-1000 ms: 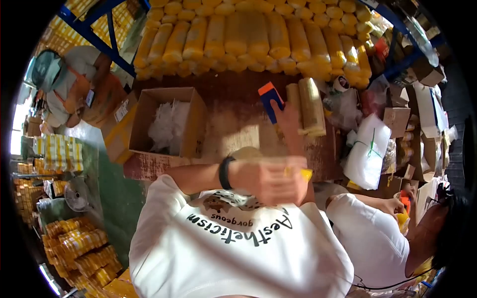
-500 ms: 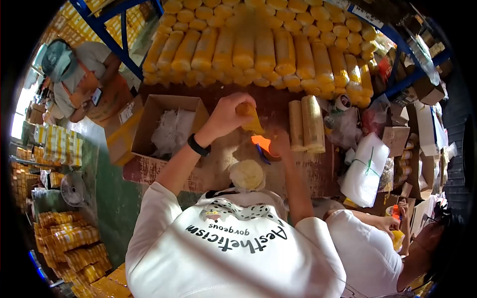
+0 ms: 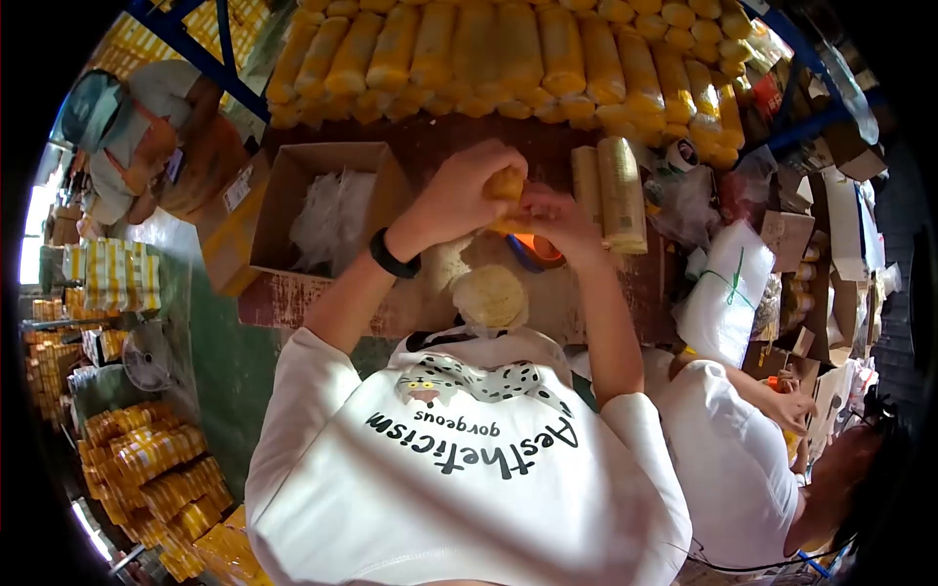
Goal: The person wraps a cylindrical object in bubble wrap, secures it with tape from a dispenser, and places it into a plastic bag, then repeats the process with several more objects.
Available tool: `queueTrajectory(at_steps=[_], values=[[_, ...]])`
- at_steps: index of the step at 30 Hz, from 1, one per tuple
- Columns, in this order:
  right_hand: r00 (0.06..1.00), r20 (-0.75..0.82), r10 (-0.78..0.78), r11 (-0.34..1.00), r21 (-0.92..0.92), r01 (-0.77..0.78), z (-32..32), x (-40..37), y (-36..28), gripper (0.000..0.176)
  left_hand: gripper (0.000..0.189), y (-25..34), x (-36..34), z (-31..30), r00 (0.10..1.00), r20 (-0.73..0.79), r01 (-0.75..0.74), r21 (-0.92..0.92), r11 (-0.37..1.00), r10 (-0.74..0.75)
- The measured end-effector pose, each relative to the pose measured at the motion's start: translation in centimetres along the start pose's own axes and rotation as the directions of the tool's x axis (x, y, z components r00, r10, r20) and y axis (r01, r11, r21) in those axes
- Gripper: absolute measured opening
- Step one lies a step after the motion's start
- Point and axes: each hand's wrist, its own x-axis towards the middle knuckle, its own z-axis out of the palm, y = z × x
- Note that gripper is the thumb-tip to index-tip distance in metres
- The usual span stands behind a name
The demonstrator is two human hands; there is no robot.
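My left hand [image 3: 467,195], with a black band at the wrist, is closed around a small amber-yellow piece [image 3: 504,185] above the table. Its exact kind is hard to make out. From the other side, my right hand [image 3: 562,220] has its fingertips pressed against the same piece. Just below the right palm shows a round orange object with a blue rim [image 3: 535,252]; whether that hand also grips it is hidden. A pale round roll end [image 3: 490,296] is close to my chest at the table's front edge.
Yellow-wrapped rolls [image 3: 479,54] are stacked along the back. A cardboard box [image 3: 396,195] with clear plastic inside stands left. Two pale yellow rolls [image 3: 620,195] stand right, before a white plastic bundle [image 3: 728,293]. One person [image 3: 147,137] is far left; another [image 3: 728,449] is close on my right.
My right hand has come up and in to meet my left hand at the yellow piece. The yellow strip hanging below my left hand no longer shows. The whole view has shifted slightly.
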Motion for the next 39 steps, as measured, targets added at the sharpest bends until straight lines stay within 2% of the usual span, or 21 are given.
queueTrajectory(at_steps=[4, 6, 7, 9, 11, 12, 13, 14, 15, 16, 17, 20, 23, 24, 27, 28, 31, 34, 35, 37, 39], values=[[0.999, -0.044, 0.013, 0.998, -0.057, -0.016, 0.3, -0.9, 0.3, 0.016, 0.043, -0.4, -1.0, -0.4, 0.995, -0.095, -0.033, 0.082, 0.996, 0.041], [0.999, -0.032, 0.037, 0.992, -0.120, -0.040, -0.7, -1.7, 0.4, 0.015, 0.053, 0.6, -1.9, -0.9, 0.996, 0.012, 0.085, 0.073, 0.994, -0.086], [0.994, -0.022, 0.107, 0.986, -0.127, -0.109, -1.2, -2.3, 0.8, 0.014, 0.058, 1.0, -2.3, -1.1, 0.987, 0.068, 0.142, 0.073, 0.987, -0.147], [0.970, -0.008, 0.243, 0.960, -0.144, -0.241, -2.1, -4.4, 1.5, 0.012, 0.067, -0.1, -2.9, -1.9, 0.950, -0.168, 0.313, 0.457, 0.833, -0.265], [0.953, -0.152, 0.260, 0.965, 0.011, -0.262, -2.9, -6.8, 1.7, 0.027, 0.073, -1.5, -4.5, -2.9, 0.939, -0.276, 0.327, 0.540, 0.776, -0.203], [0.935, -0.223, 0.275, 0.961, 0.086, -0.262, -3.0, -7.9, 1.7, 0.038, 0.075, -2.4, -5.8, -3.6, 0.957, -0.263, 0.239, 0.471, 0.849, -0.123], [0.953, -0.263, 0.149, 0.983, 0.142, -0.114, -2.2, -9.0, 2.1, 0.050, 0.076, -3.3, -7.0, -3.9, 0.966, -0.255, 0.143, 0.396, 0.907, -0.041], [0.951, -0.310, 0.024, 0.981, 0.192, 0.038, -1.1, -10.2, 2.7, 0.064, 0.075, -3.7, -8.8, -3.3, 0.999, -0.030, 0.042, 0.343, 0.938, -0.033], [0.927, -0.361, -0.098, 0.953, 0.235, 0.193, -0.4, -11.2, 3.6, 0.077, 0.073, -3.8, -10.8, -2.2, 0.981, 0.195, -0.048, 0.268, 0.962, -0.006], [0.950, -0.272, -0.156, 0.980, 0.080, 0.184, -0.3, -11.9, 5.2, 0.098, 0.067, -4.0, -12.3, -0.3, 0.974, 0.227, -0.020, 0.165, 0.986, -0.018], [0.950, -0.233, -0.209, 0.977, -0.003, 0.214, 0.3, -12.2, 6.5, 0.096, 0.062, -4.2, -13.2, 1.6, 0.965, 0.261, 0.010, 0.063, 0.998, -0.026], [0.946, -0.187, -0.264, 0.953, -0.201, 0.226, 3.7, -12.4, 8.4, 0.089, 0.041, -3.6, -14.3, 4.3, 0.933, 0.224, 0.291, -0.012, 0.957, -0.281], [0.938, -0.274, -0.211, 0.939, -0.325, 0.116, 5.4, -10.9, 8.5, 0.082, 0.021, -4.1, -15.2, 7.7, 0.932, 0.009, 0.362, -0.016, 0.932, -0.361], [0.930, -0.301, -0.211, 0.927, -0.363, 0.093, 5.7, -10.4, 8.8, 0.082, 0.014, -3.2, -14.9, 8.5, 0.954, -0.136, 0.287, 0.136, 0.948, -0.269], [0.895, -0.411, -0.172, 0.936, -0.352, 0.018, 6.5, -9.1, 8.3, 0.067, 0.017, -0.9, -14.5, 9.8, 0.978, -0.202, 0.104, 0.314, 0.944, -0.041], [0.879, -0.452, -0.151, 0.945, -0.327, -0.006, 6.6, -8.8, 8.0, 0.060, 0.024, -0.8, -14.6, 9.9, 0.986, -0.161, 0.014, 0.297, 0.955, 0.035], [0.857, -0.490, -0.158, 0.932, -0.360, -0.033, 6.4, -8.2, 8.1, 0.060, 0.035, -0.1, -14.9, 10.1, 0.990, -0.136, 0.009, 0.327, 0.945, 0.037], [0.859, -0.360, -0.364, 0.819, -0.563, 0.111, 6.2, -8.6, 8.7, 0.059, 0.047, -3.6, -15.9, 10.7, 0.991, -0.129, 0.009, 0.277, 0.961, 0.028], [0.857, -0.329, -0.396, 0.797, -0.586, 0.143, 6.3, -8.8, 9.3, 0.060, 0.043, -3.6, -15.8, 10.8, 0.979, -0.147, 0.170, 0.180, 0.969, -0.144], [0.853, -0.265, -0.450, 0.751, -0.629, 0.200, 6.4, -9.6, 10.4, 0.061, 0.037, -3.1, -15.4, 11.2, 0.871, -0.127, 0.475, -0.025, 0.879, -0.474], [0.850, -0.239, -0.470, 0.739, -0.632, 0.231, 6.3, -9.7, 9.9, 0.059, 0.024, -2.9, -14.9, 11.1, 0.919, -0.189, 0.341, -0.065, 0.938, -0.347]])
